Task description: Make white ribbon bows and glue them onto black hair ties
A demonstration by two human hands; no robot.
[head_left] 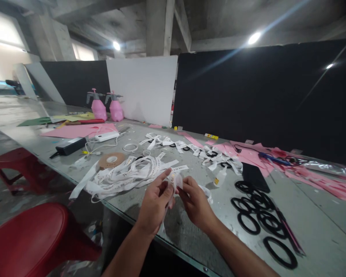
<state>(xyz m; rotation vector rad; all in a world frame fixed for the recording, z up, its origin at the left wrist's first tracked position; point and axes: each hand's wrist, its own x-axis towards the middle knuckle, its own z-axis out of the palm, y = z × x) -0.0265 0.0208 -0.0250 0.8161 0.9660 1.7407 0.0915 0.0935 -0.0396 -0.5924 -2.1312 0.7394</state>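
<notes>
1. Prob. folding/looping ribbon btwn 2 hands, just above near edge of worktop.
2. Pinching ribbon w/ L hand: part-curled, thumb pressing on band, index extending upward. Gripping loop side w/ R hand: fingertips closing tight, palm half-open.
3. Prob. calling for a firm pinch at the fold next, w/o twisting the band or flattening the loop.
4. Seeing thin white band, satin-like, slightly sheer, w/ printed lettering; matching the loose ribbon pile L of the hands, tangling in soft coils.
5. Spotting flat tan roll beside pile, prob. cardboard-faced.
6. Seeing white bows w/ black rings among them, running in a crooked row beyond the hands.
7. Seeing more rings at R: smooth, matte black, round, partly overlapping, nr dark flat slab.
8. Noting 2 pink sprayers at back L: bulbous, glossy, prob. plastic.
</notes>
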